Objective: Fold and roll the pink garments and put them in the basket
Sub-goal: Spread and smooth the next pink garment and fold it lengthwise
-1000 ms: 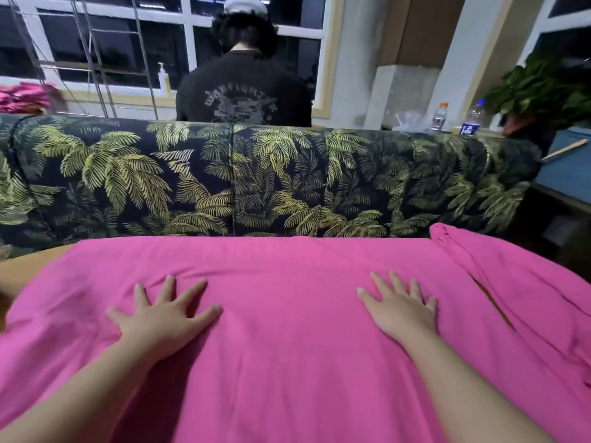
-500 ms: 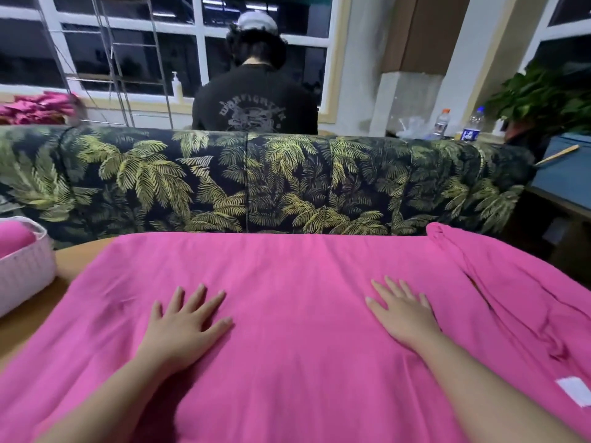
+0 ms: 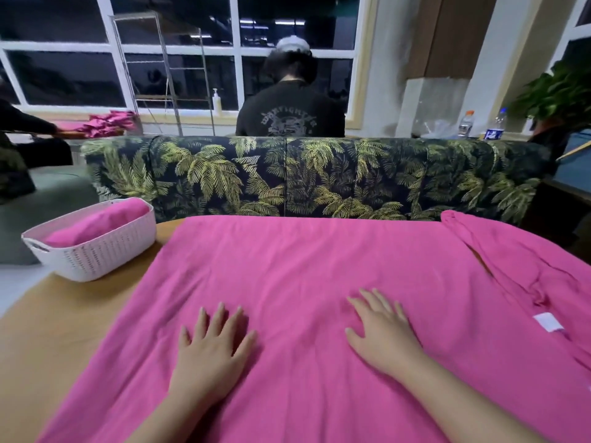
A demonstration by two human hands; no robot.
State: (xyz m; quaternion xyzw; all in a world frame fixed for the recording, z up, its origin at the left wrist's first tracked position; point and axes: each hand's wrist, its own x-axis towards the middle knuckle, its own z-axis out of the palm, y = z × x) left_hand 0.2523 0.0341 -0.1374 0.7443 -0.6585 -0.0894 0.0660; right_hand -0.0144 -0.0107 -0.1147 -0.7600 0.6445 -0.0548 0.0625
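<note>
Hands flat: left hand (image 3: 212,343) and right hand (image 3: 380,330) both spread, palms pressed on pink garment (image 3: 303,260) laid out beneath them, unfolded. Basket (image 3: 92,254) far-left of left hand, one pink roll (image 3: 99,223) inside. Fold, roll, stow all pending.

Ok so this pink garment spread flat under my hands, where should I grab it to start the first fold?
Probably pinch the pink garment along its left edge, near the far corner by the basket, coming in from the left with the left hand. That edge lies straight and free on the bare table, while the right side is bunched around the white label.
</note>
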